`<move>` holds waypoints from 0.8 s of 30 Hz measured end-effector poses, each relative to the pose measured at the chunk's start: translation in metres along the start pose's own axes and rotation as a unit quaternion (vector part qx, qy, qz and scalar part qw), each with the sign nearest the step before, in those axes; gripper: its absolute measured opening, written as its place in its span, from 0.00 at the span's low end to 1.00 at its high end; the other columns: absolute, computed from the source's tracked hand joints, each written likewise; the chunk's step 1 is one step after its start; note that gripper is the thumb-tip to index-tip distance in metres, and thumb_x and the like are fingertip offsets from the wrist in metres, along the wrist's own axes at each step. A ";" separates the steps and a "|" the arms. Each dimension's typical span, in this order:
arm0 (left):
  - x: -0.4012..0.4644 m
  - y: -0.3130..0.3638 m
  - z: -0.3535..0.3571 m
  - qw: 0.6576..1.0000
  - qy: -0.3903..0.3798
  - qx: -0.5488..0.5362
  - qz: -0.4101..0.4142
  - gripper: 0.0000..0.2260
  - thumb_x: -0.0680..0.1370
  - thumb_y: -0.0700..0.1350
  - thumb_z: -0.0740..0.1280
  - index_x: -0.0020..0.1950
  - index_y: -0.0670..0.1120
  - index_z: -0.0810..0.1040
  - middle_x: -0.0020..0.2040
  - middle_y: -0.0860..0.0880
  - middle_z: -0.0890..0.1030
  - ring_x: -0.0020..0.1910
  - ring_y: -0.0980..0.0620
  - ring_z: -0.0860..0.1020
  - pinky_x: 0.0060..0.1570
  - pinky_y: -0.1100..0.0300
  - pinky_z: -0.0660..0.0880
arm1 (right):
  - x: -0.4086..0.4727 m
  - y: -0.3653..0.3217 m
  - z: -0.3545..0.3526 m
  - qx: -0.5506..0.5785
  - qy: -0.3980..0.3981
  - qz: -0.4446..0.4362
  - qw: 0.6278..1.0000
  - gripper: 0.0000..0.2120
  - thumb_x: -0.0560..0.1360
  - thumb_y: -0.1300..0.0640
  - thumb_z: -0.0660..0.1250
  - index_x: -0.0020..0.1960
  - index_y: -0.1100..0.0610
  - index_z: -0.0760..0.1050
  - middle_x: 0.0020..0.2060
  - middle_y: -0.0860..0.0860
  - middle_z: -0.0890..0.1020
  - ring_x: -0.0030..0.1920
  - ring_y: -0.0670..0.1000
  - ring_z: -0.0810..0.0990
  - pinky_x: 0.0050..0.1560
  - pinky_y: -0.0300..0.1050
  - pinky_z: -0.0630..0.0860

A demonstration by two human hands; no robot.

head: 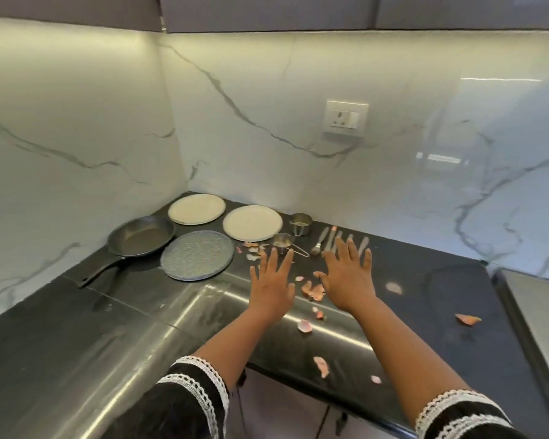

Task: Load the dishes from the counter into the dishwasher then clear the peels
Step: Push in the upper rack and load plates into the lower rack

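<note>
Your dishes sit toward the back left of the dark counter [457, 299]: three round plates and one frying pan. Two of the plates are cream, one in the corner [196, 208] and one just to its right [252, 222]; the third is a speckled grey plate [197, 259] in front of them, close beside the black frying pan [141, 236], whose handle points toward you and to the left. Right of the plates stand two small metal cups: one near the wall [301, 223] and one with a wire handle [282, 240] in front of it. Beyond your right fingertips lies a row of cutlery [330, 240], partly hidden by your hand, so you cannot count it surely; a fork [317, 247] shows at its left end. Pinkish peels [313, 291] are scattered over the counter, the thickest clump between your hands, with single pieces nearer the front edge and off to the right; they number about a dozen. Your left hand [271, 285] and right hand [347, 278] are both stretched out flat, palms down, fingers spread, holding nothing. A white wall socket [346, 119] sits on the marbled wall [267, 90]. No brand or writing can be read on anything.
</note>
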State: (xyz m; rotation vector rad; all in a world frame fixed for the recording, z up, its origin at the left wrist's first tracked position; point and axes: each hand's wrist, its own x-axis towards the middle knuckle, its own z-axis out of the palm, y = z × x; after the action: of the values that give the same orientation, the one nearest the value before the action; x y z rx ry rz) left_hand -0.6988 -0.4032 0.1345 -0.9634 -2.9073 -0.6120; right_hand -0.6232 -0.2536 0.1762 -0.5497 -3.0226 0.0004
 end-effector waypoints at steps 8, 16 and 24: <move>0.007 -0.126 -0.012 0.991 -0.027 -0.033 -0.128 0.32 0.81 0.49 0.60 0.79 0.55 0.44 0.80 0.46 0.46 0.78 0.45 0.45 0.75 0.43 0.48 | 0.065 -0.103 0.034 0.037 -0.072 -0.061 0.995 0.28 0.81 0.41 0.55 0.76 0.52 0.57 0.77 0.54 0.56 0.77 0.57 0.52 0.74 0.64 0.48; 0.009 -0.203 -0.007 0.972 -0.020 -0.120 -0.200 0.35 0.79 0.47 0.63 0.80 0.51 0.46 0.78 0.45 0.55 0.76 0.46 0.56 0.73 0.50 0.60 | 0.132 -0.166 0.070 0.088 -0.159 -0.084 0.980 0.31 0.79 0.42 0.59 0.77 0.54 0.57 0.75 0.57 0.59 0.74 0.59 0.59 0.71 0.60 0.60; 0.074 -0.249 -0.027 0.905 0.055 -0.251 -0.340 0.32 0.78 0.43 0.65 0.78 0.43 0.53 0.76 0.42 0.58 0.74 0.44 0.60 0.70 0.53 0.60 | 0.216 -0.200 0.091 0.241 -0.222 -0.014 0.945 0.30 0.76 0.49 0.66 0.72 0.62 0.63 0.70 0.61 0.68 0.68 0.61 0.69 0.67 0.52 0.68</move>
State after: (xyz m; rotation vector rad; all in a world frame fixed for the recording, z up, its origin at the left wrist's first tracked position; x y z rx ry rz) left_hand -0.9053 -0.5534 0.0806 0.1509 -2.9819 -1.4324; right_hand -0.9014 -0.3637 0.1027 -0.5080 -3.2521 0.9566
